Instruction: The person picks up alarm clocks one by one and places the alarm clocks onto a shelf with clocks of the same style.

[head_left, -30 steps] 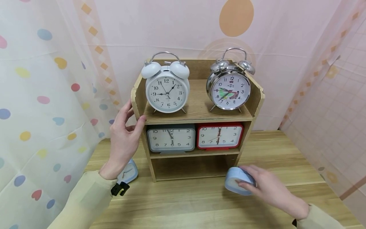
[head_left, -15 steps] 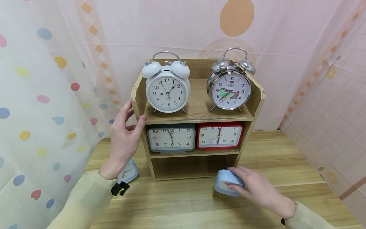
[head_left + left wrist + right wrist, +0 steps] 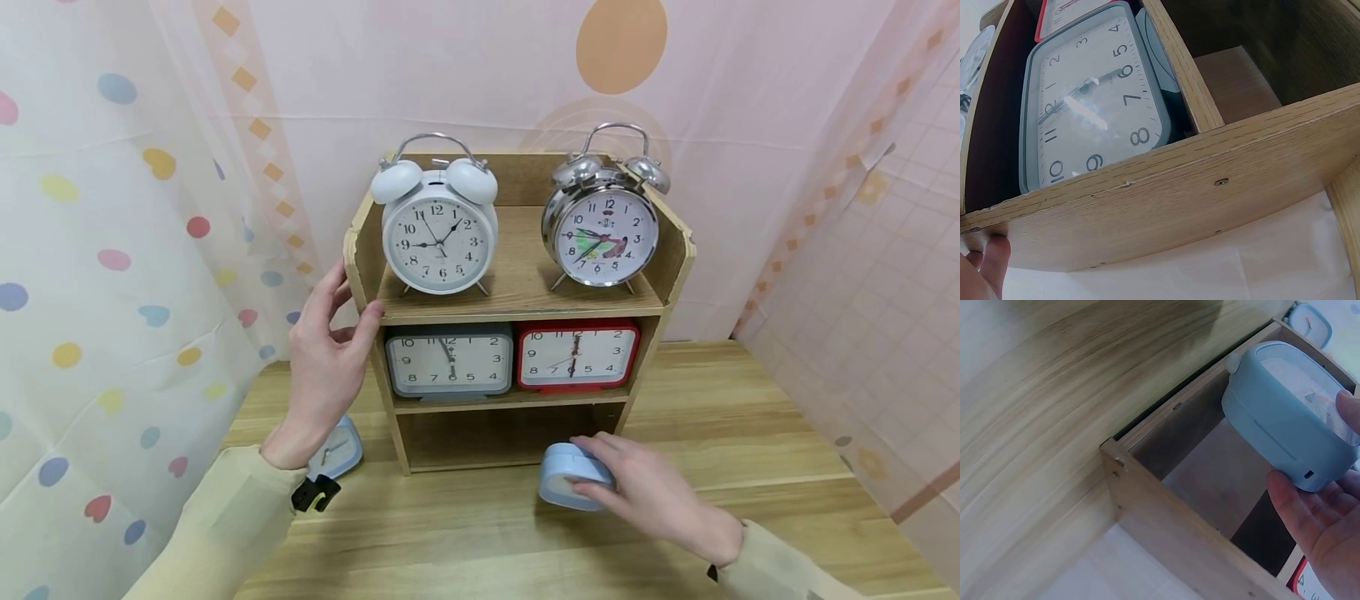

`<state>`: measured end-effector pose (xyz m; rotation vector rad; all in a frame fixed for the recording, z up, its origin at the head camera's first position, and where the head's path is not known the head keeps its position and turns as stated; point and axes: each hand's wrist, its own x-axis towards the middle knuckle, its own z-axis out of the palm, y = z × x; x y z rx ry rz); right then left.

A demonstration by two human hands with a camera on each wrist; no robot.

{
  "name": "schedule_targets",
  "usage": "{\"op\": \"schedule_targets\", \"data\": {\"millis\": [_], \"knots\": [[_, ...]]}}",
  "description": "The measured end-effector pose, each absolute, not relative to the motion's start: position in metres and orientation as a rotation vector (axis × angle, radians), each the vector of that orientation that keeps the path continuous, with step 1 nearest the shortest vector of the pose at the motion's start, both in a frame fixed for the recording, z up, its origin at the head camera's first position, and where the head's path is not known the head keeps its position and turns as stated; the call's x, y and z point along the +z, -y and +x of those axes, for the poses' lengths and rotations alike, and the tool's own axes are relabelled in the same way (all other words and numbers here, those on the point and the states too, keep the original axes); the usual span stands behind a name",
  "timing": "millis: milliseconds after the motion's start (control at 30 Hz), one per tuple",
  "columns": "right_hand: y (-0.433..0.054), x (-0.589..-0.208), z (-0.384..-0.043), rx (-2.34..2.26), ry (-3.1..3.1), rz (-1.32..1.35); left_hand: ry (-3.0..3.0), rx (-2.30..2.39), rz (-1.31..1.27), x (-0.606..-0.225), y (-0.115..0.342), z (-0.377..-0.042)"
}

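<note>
My right hand (image 3: 645,492) grips a light blue clock (image 3: 570,477) with rounded corners, in front of the bottom compartment of a small wooden shelf (image 3: 517,318). In the right wrist view, thumb and fingers wrap one end of that blue clock (image 3: 1285,419), and its dial is partly turned away. My left hand (image 3: 326,367) holds the shelf's left side panel, thumb at the front edge of the top board. Beneath the left wrist, partly covered by it, lies another light blue clock (image 3: 341,450) on the table.
On the top board stand a white twin-bell alarm clock (image 3: 439,233) and a silver one (image 3: 603,233). A grey rectangular clock (image 3: 450,362) and a red one (image 3: 577,357) fill the middle compartment. Patterned curtains (image 3: 135,250) hang around the wooden table (image 3: 480,542).
My right hand has carried the light blue clock leftward, from beside the shelf's right corner to in front of the bottom compartment. My left hand stays in place.
</note>
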<state>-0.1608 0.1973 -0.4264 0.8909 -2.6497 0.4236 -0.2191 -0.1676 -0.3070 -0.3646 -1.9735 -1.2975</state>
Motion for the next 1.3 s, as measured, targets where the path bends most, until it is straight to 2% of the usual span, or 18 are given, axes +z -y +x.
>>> {"op": "schedule_targets", "data": {"millis": [1300], "knots": [[-0.133,-0.434,-0.189,0.478,2.61,1.072,1.968,-1.303,-0.382,-0.307,0.167,-0.219]]}}
